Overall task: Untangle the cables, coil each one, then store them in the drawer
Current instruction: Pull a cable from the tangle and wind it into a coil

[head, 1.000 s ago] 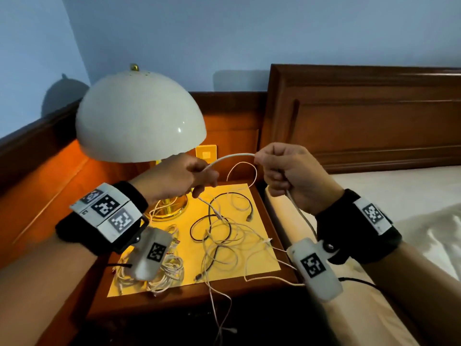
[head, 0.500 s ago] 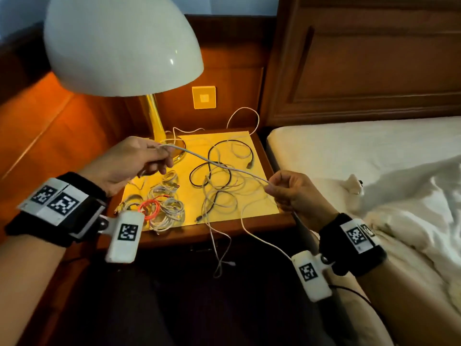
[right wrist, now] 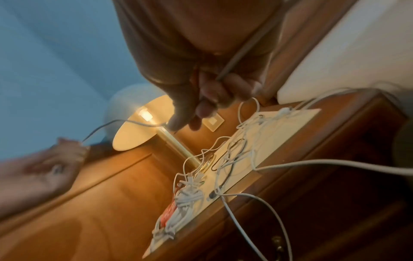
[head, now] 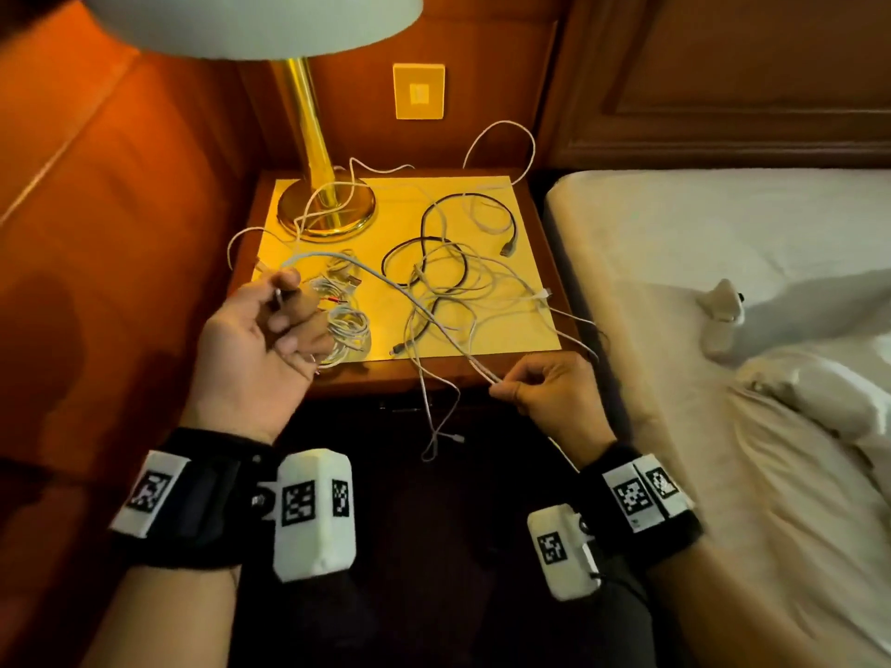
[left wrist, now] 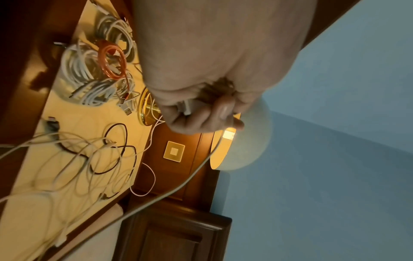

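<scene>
- Wooden nightstand point(head: 482, 373) beside a bed point(head: 723, 233), lit by a brass lamp point(head: 313, 151); loose tangled cables point(head: 463, 282) lie on its top, coiled cables point(head: 344, 325) near left.
- Left hand point(head: 260, 339): fingers curled, gripping one end of a white cable point(head: 385, 286).
- Right hand point(head: 549, 392): thumb and forefinger pinch the same cable at the near edge; it spans between both hands.

Dim room lit warm by the lamp point(head: 250, 21); right wrist view blurred, floor in deep shadow

Lampshade point(head: 250, 21) cropped (top edge).
</scene>
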Available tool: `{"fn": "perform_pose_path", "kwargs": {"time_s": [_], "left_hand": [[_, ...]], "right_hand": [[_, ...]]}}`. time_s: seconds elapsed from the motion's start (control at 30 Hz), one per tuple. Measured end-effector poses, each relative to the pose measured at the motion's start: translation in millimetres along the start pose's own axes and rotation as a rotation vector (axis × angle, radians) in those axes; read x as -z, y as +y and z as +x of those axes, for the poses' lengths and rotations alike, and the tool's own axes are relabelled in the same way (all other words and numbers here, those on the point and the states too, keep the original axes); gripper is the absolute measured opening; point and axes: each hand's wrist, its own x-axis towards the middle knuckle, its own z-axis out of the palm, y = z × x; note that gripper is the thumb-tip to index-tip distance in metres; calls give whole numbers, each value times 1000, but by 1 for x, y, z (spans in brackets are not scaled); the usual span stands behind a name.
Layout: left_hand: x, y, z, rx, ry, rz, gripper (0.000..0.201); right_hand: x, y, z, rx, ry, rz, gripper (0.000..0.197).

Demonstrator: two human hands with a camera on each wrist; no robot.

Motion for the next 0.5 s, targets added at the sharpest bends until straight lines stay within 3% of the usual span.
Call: {"fn": "perform_pose_path", "kwargs": {"time_s": [0.07,0.2,0.3,0.43,0.5], "left_hand": [[-3,-14,-1,-58,96,-18,24],[-4,-32,-2,-90,190,160,31],[-7,-47,-4,-134,170,420,33],[-8,-65,-7,-4,174,651,32],[-10,-72,-8,28,137,662,32]], "right_hand": [[-9,-2,-8,61,-135,-127,18],[-15,-19,-17,134,-382,-56,27],[-13,-33,-17,110,-427,67,27],[-8,-49,-15,109,-486,221,26],[-5,-56,-15,108,-487,306,28]]}}
